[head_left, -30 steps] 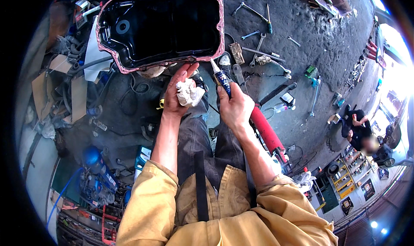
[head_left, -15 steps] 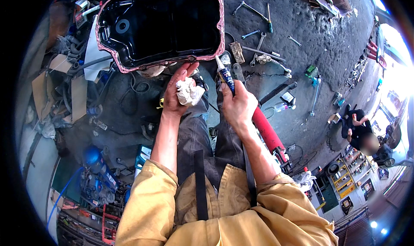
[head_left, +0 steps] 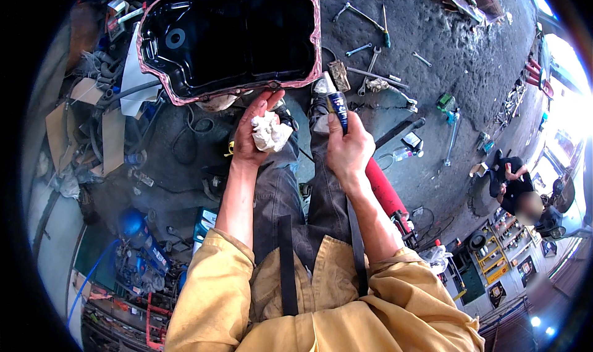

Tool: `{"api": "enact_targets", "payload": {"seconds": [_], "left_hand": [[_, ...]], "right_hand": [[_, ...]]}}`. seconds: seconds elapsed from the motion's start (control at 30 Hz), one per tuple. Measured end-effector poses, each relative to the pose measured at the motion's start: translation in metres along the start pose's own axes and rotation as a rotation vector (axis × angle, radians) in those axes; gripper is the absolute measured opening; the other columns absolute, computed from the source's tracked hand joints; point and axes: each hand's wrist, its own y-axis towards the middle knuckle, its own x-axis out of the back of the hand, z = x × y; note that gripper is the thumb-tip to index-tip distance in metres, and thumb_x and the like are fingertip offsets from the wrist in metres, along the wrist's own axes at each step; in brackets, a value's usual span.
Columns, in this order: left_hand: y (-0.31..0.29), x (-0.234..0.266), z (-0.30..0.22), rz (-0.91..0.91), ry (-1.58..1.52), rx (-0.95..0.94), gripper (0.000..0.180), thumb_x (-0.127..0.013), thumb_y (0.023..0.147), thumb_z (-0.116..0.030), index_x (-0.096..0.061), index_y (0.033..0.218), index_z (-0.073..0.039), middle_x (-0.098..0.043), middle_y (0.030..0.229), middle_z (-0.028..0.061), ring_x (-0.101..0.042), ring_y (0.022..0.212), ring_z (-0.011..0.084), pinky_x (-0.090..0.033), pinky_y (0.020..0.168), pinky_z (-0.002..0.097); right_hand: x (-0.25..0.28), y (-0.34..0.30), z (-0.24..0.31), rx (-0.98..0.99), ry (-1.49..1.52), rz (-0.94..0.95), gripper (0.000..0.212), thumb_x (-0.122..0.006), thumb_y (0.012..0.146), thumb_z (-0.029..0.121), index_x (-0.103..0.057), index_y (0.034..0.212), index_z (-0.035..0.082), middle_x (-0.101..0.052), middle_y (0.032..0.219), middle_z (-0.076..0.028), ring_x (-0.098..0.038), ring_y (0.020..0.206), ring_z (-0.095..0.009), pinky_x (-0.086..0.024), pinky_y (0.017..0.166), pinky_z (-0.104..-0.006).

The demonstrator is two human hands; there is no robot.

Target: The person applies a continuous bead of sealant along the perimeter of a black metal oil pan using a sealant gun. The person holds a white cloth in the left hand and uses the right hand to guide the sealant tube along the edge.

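A black oil pan (head_left: 235, 37) sits in front of me with its hollow side up. Pinkish-red sealant (head_left: 150, 68) runs along its flange. My left hand (head_left: 249, 129) is at the pan's near edge, its fingertips just under the rim, and a crumpled white rag (head_left: 270, 131) is held in the palm. Whether those fingers press on the pan is hard to see. Just right of the pan's near corner, my right hand (head_left: 349, 145) grips a dark blue sealant tube (head_left: 337, 107) with a white nozzle (head_left: 327, 80). The nozzle points upward, apart from the flange.
Wrenches (head_left: 374, 58), a screwdriver (head_left: 386, 31) and a ratchet lie on the dark floor at right. A red cylinder (head_left: 384, 188) stands beside my right forearm. Cardboard (head_left: 113, 139) and hoses clutter the left. Another person (head_left: 516, 185) is at far right.
My right hand has drawn the tube right and slightly back, away from the pan's corner. The left hand, the rag and the pan are nearly unmoved.
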Motion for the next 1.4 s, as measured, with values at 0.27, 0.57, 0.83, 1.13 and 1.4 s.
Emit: {"api": "enact_targets", "payload": {"seconds": [0.27, 0.57, 0.83, 1.13, 1.4], "left_hand": [[-0.027, 0.058, -0.008, -0.183, 0.215, 0.074, 0.035, -0.061, 0.093, -0.018, -0.064, 0.125, -0.004, -0.071, 0.114, 0.0144, -0.069, 0.086, 0.0146, -0.055, 0.075, 0.0272], [-0.038, 0.113, -0.181, -0.263, 0.165, -0.268, 0.053, -0.060, 0.088, -0.016, -0.052, 0.137, -0.001, -0.062, 0.132, 0.0187, -0.064, 0.074, 0.0146, -0.055, 0.067, 0.0294], [-0.008, 0.088, -0.222, -0.023, 0.115, -0.235, 0.064, -0.058, 0.085, -0.012, -0.042, 0.146, 0.003, -0.055, 0.139, 0.0200, -0.060, 0.070, 0.0161, -0.052, 0.063, 0.0290], [-0.014, 0.106, -0.213, -0.003, 0.033, -0.187, 0.056, -0.050, 0.092, -0.015, -0.041, 0.146, 0.001, -0.053, 0.144, 0.0157, -0.053, 0.061, 0.0142, -0.044, 0.053, 0.0283], [-0.050, 0.127, -0.151, -0.047, -0.144, -0.239, 0.046, -0.052, 0.094, -0.017, -0.052, 0.139, -0.008, -0.063, 0.131, 0.0057, -0.050, 0.065, 0.0149, -0.044, 0.060, 0.0306]], "right_hand": [[-0.008, 0.062, -0.033, -0.495, 0.988, 0.011, 0.024, -0.060, 0.101, 0.029, -0.066, 0.096, 0.006, -0.071, 0.077, -0.008, -0.046, 0.046, -0.005, -0.033, 0.041, -0.0196], [-0.027, 0.155, 0.004, -0.430, 1.194, 0.300, 0.028, -0.055, 0.103, 0.031, -0.060, 0.102, 0.003, -0.074, 0.094, -0.017, -0.047, 0.049, -0.008, -0.035, 0.042, -0.0225], [-0.028, 0.175, 0.029, -0.375, 1.108, 0.374, 0.027, -0.052, 0.105, 0.031, -0.059, 0.106, 0.005, -0.072, 0.087, -0.010, -0.047, 0.051, -0.009, -0.033, 0.044, -0.0236], [-0.025, 0.199, 0.047, -0.296, 0.959, 0.308, 0.027, -0.060, 0.101, 0.029, -0.065, 0.091, 0.004, -0.071, 0.074, -0.011, -0.046, 0.044, -0.008, -0.033, 0.039, -0.0223], [-0.034, 0.232, 0.096, -0.025, 0.649, 0.404, 0.027, -0.059, 0.099, 0.030, -0.066, 0.094, 0.004, -0.075, 0.082, -0.009, -0.047, 0.051, -0.005, -0.038, 0.047, -0.0227]]}}
